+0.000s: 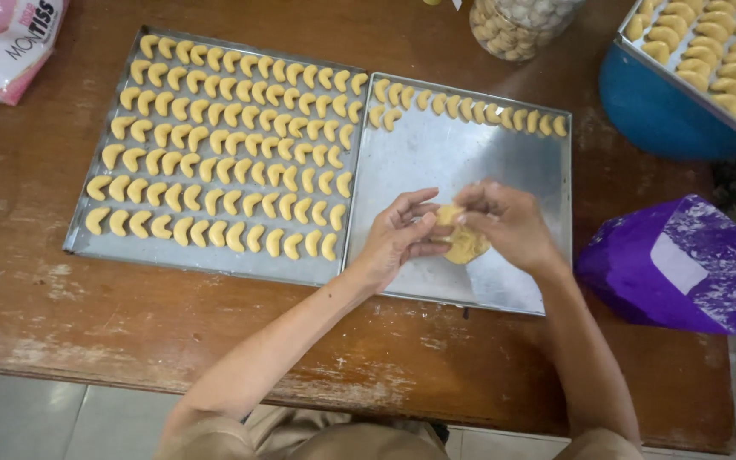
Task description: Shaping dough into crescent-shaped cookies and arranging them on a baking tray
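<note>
A: Start at the left edge. What sits there?

B: A soft pink-and-white plastic pack (6, 43) lies at the far left corner of the wooden desk (27, 290), printed side up. Next comes the full baking tray (78, 243), its rows packed with pale yellow crescent cookies (215, 162).

A: And the hands?

B: The left hand (398, 234) and the right hand (504, 223) meet over the second tray (436, 158), which carries only one row and a few extra crescents along its far edge. Between them is a lump of yellow dough (463, 243). The left grip is half curled, fingertips pressed to the lump's side; the right grip closes over the dough from above and cups it, so both hands have hold of it just above the bare metal.

A: How should that pinching go well?

B: I'd judge light, even pressure, taking a small piece that matches the crescents already laid, and keeping the lump low over the tray so crumbs fall on metal.

A: Further right?

B: At the far edge, a clear jar (517, 25) of round pale sweets. Then a blue bowl (666, 111) propping a third tray (709, 51) of crescents, and nearest, a purple bag (679, 264) with a blank white patch, dusted with flour, at the desk's right end.
</note>
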